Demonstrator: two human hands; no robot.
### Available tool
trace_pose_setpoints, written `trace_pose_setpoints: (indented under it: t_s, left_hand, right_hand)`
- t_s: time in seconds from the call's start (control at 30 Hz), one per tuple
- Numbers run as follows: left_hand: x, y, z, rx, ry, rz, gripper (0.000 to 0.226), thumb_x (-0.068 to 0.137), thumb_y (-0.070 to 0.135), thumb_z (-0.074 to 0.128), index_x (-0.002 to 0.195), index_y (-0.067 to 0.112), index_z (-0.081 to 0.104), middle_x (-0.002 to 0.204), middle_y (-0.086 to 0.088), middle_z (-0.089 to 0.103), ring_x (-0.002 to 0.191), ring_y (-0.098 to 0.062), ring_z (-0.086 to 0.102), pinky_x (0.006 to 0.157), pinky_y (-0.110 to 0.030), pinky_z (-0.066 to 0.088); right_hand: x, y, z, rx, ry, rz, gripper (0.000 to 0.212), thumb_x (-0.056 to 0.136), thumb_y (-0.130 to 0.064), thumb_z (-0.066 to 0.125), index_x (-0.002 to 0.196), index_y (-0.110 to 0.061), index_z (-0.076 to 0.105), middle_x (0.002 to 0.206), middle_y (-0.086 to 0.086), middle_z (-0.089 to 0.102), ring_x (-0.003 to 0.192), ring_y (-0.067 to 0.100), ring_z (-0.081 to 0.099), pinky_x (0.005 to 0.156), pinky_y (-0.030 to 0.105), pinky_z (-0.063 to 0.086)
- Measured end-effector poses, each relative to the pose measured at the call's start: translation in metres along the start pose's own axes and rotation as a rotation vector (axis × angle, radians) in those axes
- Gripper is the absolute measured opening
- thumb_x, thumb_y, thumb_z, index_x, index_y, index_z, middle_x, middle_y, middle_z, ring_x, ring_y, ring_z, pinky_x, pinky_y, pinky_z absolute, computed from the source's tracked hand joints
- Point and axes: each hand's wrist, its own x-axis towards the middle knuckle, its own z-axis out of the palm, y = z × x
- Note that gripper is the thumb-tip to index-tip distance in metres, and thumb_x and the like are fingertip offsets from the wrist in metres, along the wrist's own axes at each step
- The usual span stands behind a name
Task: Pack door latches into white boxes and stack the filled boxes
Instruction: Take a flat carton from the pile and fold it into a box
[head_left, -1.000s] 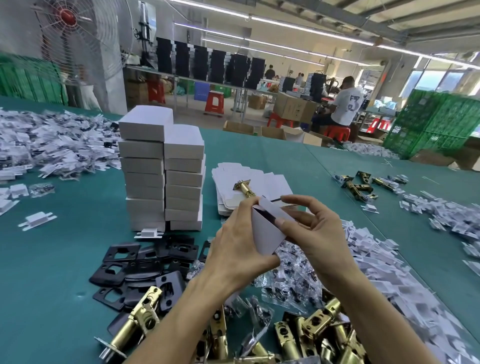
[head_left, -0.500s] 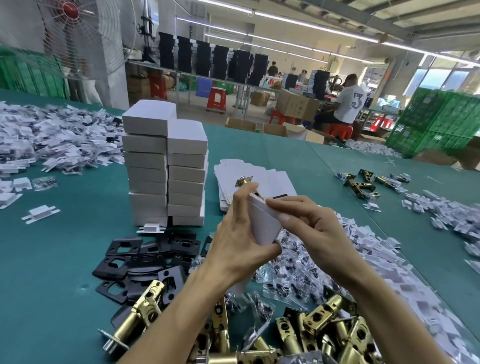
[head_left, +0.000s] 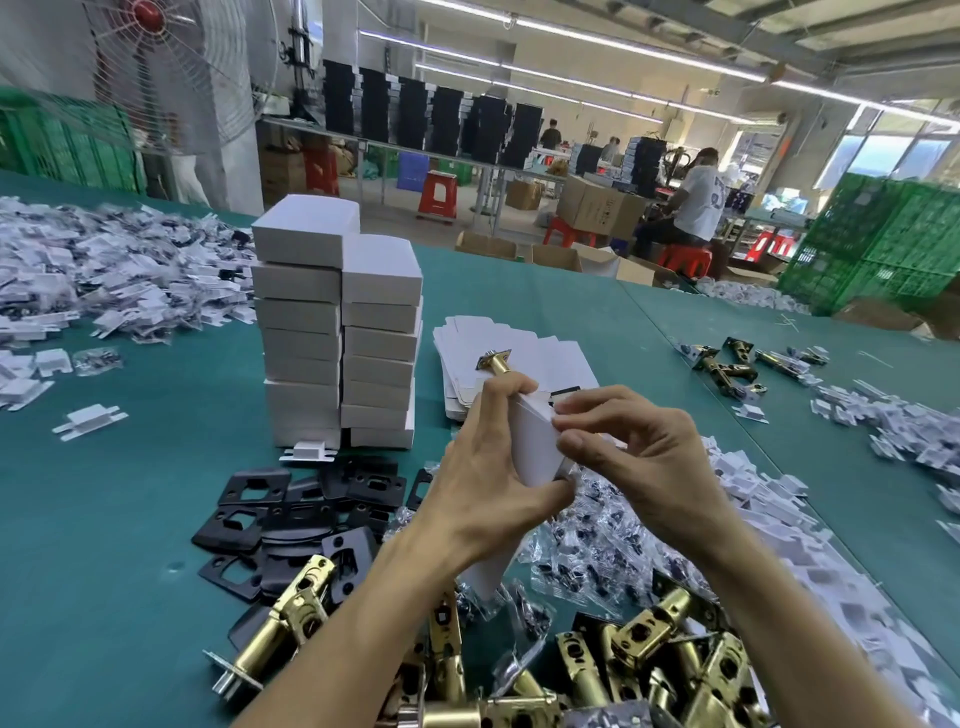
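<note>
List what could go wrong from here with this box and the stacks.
1. The latch pokes out at the far end of the box, past the left hand; while the right hand pinches its edge, it may slip out or block closing.
2. The stacks are tall, uneven and slightly offset; one more box set down carelessly could topple them.
3. The forearms hang over loose latches and might knock them about.

Both bare forearms reach in from the near edge and meet mid-scene. The left hand (head_left: 483, 478) grips a white box (head_left: 537, 441), fingers curled over its far end and thumb at its near corner. The right hand (head_left: 649, 457) pinches the box's right edge between thumb and forefinger, its other fingers loosely bent.
</note>
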Motion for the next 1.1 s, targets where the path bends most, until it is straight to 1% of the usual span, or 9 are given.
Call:
trace_pose_setpoints:
  t_s: [0.17, 0.33, 0.43, 0.53, 0.67, 0.77, 0.9, 1.0, 1.1]
  left_hand:
    - [0.002, 0.000, -0.002, 0.010, 0.084, -0.016, 0.055, 0.069, 0.066, 0.067, 0.104, 0.048, 0.029, 0.100, 0.017, 0.052, 0.086, 0.002, 0.056, 0.059, -0.016, 0.046]
    - [0.002, 0.000, 0.000, 0.010, 0.114, -0.017, 0.056, 0.068, 0.061, 0.067, 0.105, 0.046, 0.028, 0.099, 0.010, 0.054, 0.080, -0.002, 0.057, 0.058, -0.022, 0.047]
    - [0.001, 0.001, -0.001, -0.056, 0.035, -0.011, 0.069, 0.068, 0.054, 0.076, 0.118, 0.044, 0.030, 0.119, 0.005, 0.049, 0.103, -0.008, 0.057, 0.075, -0.027, 0.055]
    - [0.002, 0.007, -0.002, 0.002, 0.082, 0.025, 0.089, 0.066, 0.056, 0.084, 0.134, 0.040, 0.028, 0.136, 0.008, 0.034, 0.122, -0.009, 0.044, 0.089, -0.017, 0.046]
    - [0.010, 0.023, -0.015, -0.303, 0.212, -0.304, 0.069, 0.067, 0.079, 0.067, 0.112, 0.032, 0.045, 0.112, 0.003, 0.059, 0.087, -0.001, 0.066, 0.067, -0.020, 0.057]
    - [0.016, 0.028, -0.028, -0.868, -0.168, -0.677, 0.083, 0.067, 0.082, 0.053, 0.128, 0.026, 0.055, 0.119, -0.015, 0.068, 0.087, -0.024, 0.074, 0.070, -0.041, 0.060]
    - [0.014, 0.033, -0.036, -1.243, -0.283, -0.652, 0.070, 0.078, 0.069, 0.055, 0.121, 0.015, 0.066, 0.106, -0.013, 0.074, 0.083, -0.027, 0.071, 0.071, -0.046, 0.060]
    - [0.015, 0.032, -0.036, -1.183, -0.163, -0.615, 0.066, 0.080, 0.050, 0.071, 0.130, 0.010, 0.056, 0.104, -0.013, 0.068, 0.077, -0.025, 0.068, 0.073, -0.053, 0.060]
    - [0.018, 0.028, -0.036, -0.880, 0.000, -0.481, 0.073, 0.071, 0.030, 0.077, 0.137, 0.033, 0.047, 0.109, -0.008, 0.067, 0.083, -0.023, 0.069, 0.073, -0.053, 0.059]
  right_hand:
    - [-0.010, 0.001, 0.012, -0.019, 0.037, 0.028, 0.027, 0.077, -0.027, 0.077, 0.104, -0.030, 0.076, 0.107, -0.002, 0.071, 0.096, 0.019, 0.070, 0.074, 0.034, 0.060]
    - [-0.014, 0.003, 0.025, -0.048, 0.038, 0.043, 0.030, 0.090, -0.013, 0.071, 0.111, -0.035, 0.072, 0.077, -0.001, 0.070, 0.070, 0.019, 0.070, 0.065, 0.040, 0.061]
    - [-0.012, 0.001, 0.023, -0.125, 0.095, 0.026, 0.032, 0.090, -0.006, 0.069, 0.106, -0.034, 0.072, 0.085, 0.004, 0.073, 0.074, 0.020, 0.073, 0.064, 0.048, 0.061]
    - [-0.010, 0.001, 0.015, -0.160, 0.278, -0.026, 0.031, 0.090, -0.009, 0.070, 0.109, -0.032, 0.065, 0.093, -0.001, 0.072, 0.080, 0.019, 0.073, 0.066, 0.040, 0.062]
    - [-0.012, 0.004, 0.011, -0.151, 0.407, -0.175, 0.053, 0.084, -0.006, 0.074, 0.123, -0.036, 0.053, 0.119, -0.001, 0.065, 0.110, 0.014, 0.067, 0.085, 0.036, 0.060]
    - [-0.015, 0.006, 0.020, -0.210, 0.316, -0.364, 0.047, 0.083, -0.014, 0.070, 0.126, -0.025, 0.055, 0.127, 0.000, 0.062, 0.121, 0.016, 0.061, 0.093, 0.039, 0.057]
    - [-0.018, 0.012, 0.033, -0.372, 0.148, -0.519, 0.043, 0.079, -0.004, 0.072, 0.116, -0.018, 0.055, 0.127, 0.004, 0.061, 0.125, 0.021, 0.057, 0.095, 0.042, 0.055]
    - [-0.018, 0.014, 0.033, -0.514, 0.075, -0.496, 0.042, 0.077, -0.001, 0.080, 0.108, -0.018, 0.057, 0.126, 0.000, 0.060, 0.124, 0.013, 0.056, 0.101, 0.028, 0.048]
    - [-0.017, 0.014, 0.025, -0.453, -0.047, -0.197, 0.024, 0.085, -0.015, 0.077, 0.103, -0.023, 0.063, 0.112, -0.012, 0.066, 0.105, -0.003, 0.062, 0.090, 0.014, 0.047]
